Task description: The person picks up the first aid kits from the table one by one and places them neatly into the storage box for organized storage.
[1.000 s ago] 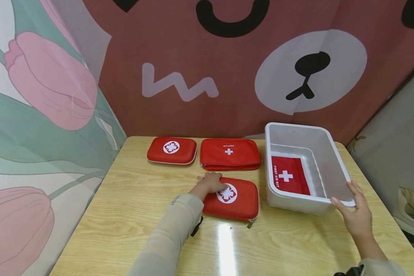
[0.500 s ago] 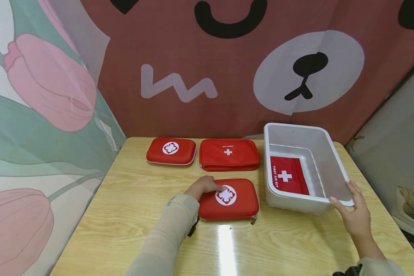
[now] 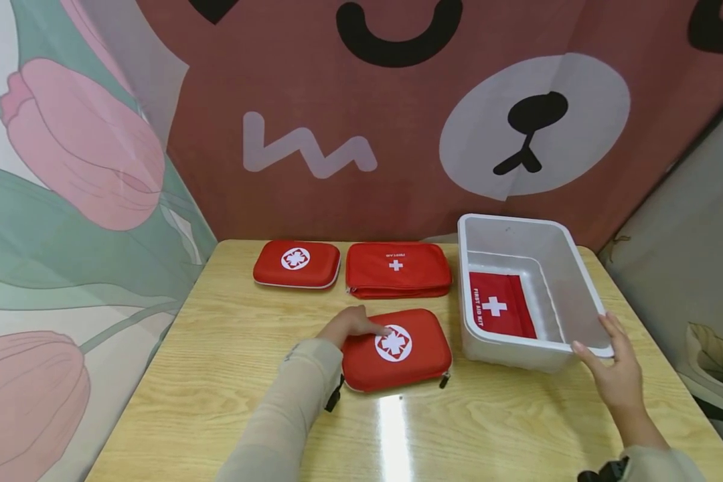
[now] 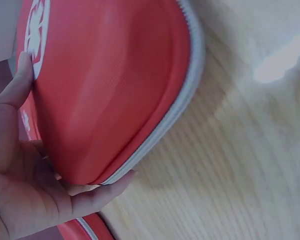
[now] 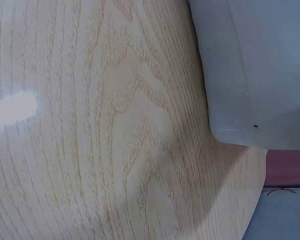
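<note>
My left hand [image 3: 351,325] grips a red zippered first aid case [image 3: 418,348] by its far left part, thumb on top at the white emblem. In the left wrist view the fingers [image 4: 102,197] reach under the case [image 4: 110,85], and its near side is tilted over the table. At the right, my right hand [image 3: 620,378] holds the near right corner of a white plastic bin [image 3: 518,355], thumb and fingers at the rim. Inside that bin lies a flat red first aid kit pouch [image 3: 509,318] with a white cross.
Along the back of the wooden table [image 3: 217,375] lie a smaller red hard case [image 3: 271,264] and a red soft first aid pouch [image 3: 373,271]. A printed curtain [image 3: 313,207] hangs right behind the table's far edge.
My left hand has shifted slightly left and taken hold of the red case from its left side. The case has turned and its left part has come nearer. The right hand stays on the bin.
</note>
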The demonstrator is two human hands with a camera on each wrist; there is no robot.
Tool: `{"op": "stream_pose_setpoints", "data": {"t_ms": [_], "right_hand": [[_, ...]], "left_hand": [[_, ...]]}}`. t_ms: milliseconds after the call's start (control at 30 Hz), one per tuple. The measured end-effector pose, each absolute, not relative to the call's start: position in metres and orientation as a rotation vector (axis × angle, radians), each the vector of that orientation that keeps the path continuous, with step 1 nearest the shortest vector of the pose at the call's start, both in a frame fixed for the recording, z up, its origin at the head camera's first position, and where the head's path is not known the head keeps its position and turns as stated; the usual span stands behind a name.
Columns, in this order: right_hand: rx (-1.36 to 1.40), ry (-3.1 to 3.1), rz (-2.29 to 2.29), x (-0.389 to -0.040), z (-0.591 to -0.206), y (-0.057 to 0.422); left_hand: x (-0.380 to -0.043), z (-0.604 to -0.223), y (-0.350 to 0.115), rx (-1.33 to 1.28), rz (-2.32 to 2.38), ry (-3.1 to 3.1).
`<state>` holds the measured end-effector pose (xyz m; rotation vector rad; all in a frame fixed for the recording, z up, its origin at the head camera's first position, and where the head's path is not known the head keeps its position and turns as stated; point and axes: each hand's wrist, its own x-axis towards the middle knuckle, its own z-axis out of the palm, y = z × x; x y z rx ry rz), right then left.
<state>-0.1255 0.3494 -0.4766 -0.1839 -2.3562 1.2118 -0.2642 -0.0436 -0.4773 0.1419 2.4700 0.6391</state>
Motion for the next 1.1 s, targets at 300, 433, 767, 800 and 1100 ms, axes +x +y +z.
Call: {"op": "stream_pose_setpoints", "data": {"t_ms": [300, 433, 767, 800, 1100], "right_hand": [[-0.191, -2.364, 1.235, -0.125, -0.478, 0.347], [-0.184, -2.372, 1.253, -0.125, -0.477, 0.348], [-0.178, -2.381, 1.251, -0.125, -0.474, 0.348], [-0.179, -2.381, 1.251, -0.125, -0.474, 0.348], [-0.185, -2.367, 1.253, -0.124, -0.474, 0.347]], "left_hand": [[-0.264, -0.473, -0.052, 0.174, 0.605, 2.398], [-0.264, -0.475, -0.057, 0.158, 0.63, 2.272], [-0.264, -0.479, -0.067, -0.007, 0.911, 1.899], [-0.263, -0.48, -0.068, -0.007, 0.921, 1.884], [-0.259, -0.485, -0.072, 0.036, 0.96, 1.792]]}}
